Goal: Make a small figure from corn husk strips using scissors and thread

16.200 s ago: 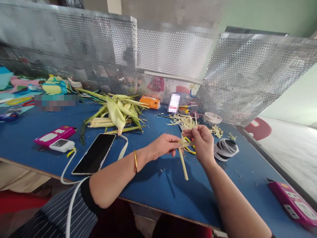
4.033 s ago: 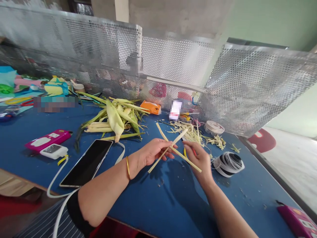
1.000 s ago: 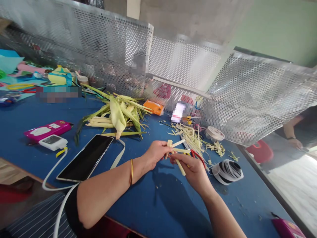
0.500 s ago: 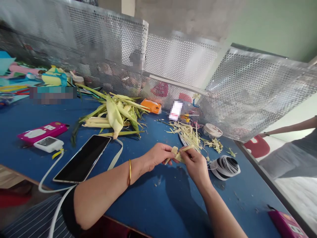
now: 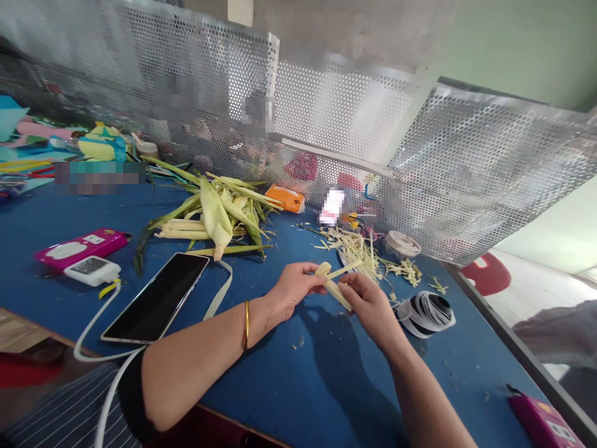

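Observation:
Pale yellow corn husk strips (image 5: 336,291), folded across one another, are held between my two hands above the blue table. My left hand (image 5: 296,287) pinches the folded crossing between thumb and fingers. With thumb and forefinger closed, my right hand (image 5: 366,298) grips the lower strip; another strip end sticks out above it. Behind my hands lies a heap of thin husk scraps (image 5: 359,246), partly covering what looks like a scissor blade. A spool of black and white yarn (image 5: 426,314) rests beside my right wrist.
Corn husks (image 5: 217,218) are piled at the centre left. A phone (image 5: 156,298), a magenta power bank (image 5: 84,247) and a white cable lie left. An orange packet (image 5: 285,198), a tape roll (image 5: 402,242) and a perforated metal screen (image 5: 342,112) stand behind. Another magenta device (image 5: 543,420) is at right.
The strips, loosely crossed four seconds ago, are now folded over at the crossing. My right fingers have shifted from the upper strip to the lower one. A person at the right has moved off.

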Available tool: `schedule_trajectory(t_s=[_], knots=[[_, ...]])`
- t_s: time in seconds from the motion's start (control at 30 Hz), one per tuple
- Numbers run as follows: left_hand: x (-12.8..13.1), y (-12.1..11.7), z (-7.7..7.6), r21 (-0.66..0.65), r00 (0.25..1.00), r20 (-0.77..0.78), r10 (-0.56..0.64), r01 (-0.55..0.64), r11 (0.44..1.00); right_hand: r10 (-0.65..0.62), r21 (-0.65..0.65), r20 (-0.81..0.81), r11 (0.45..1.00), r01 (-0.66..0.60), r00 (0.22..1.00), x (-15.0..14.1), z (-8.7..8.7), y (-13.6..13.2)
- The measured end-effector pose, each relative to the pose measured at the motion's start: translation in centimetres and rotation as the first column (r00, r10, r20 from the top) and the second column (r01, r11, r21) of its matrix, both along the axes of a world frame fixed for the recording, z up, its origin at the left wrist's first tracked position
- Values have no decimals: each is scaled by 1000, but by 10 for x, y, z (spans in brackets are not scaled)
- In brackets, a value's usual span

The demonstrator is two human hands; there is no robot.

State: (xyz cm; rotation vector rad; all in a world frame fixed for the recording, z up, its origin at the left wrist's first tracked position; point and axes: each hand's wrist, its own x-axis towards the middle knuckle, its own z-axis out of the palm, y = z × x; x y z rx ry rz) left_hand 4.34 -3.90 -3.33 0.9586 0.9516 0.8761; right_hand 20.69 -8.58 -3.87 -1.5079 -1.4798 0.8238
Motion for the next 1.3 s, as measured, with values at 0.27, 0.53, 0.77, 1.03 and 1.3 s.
schedule_trajectory(t_s=[0.27, 0.53, 0.77, 1.03, 1.3], knots=[[-4, 3, 2, 14, 999, -28, 37, -36, 999, 252, 25, -67, 968, -251, 965, 5, 21, -9], [-4, 1, 9, -64, 1000, 6, -26, 27, 998, 122, 221, -53, 969, -107, 991, 1, 13, -5], [-5, 2, 5, -46, 997, 28, -67, 68, 997, 3, 270, -168, 962, 43, 986, -2, 5, -4], [-3, 0, 2, -5, 995, -13, -103, 103, 995, -43, 227, -359, 965, 132, 932, -12, 8, -7], [2, -4, 2, 99, 993, -121, -6, 18, 995, -124, 73, -188, 988, 140, 974, -17, 4, -7]])
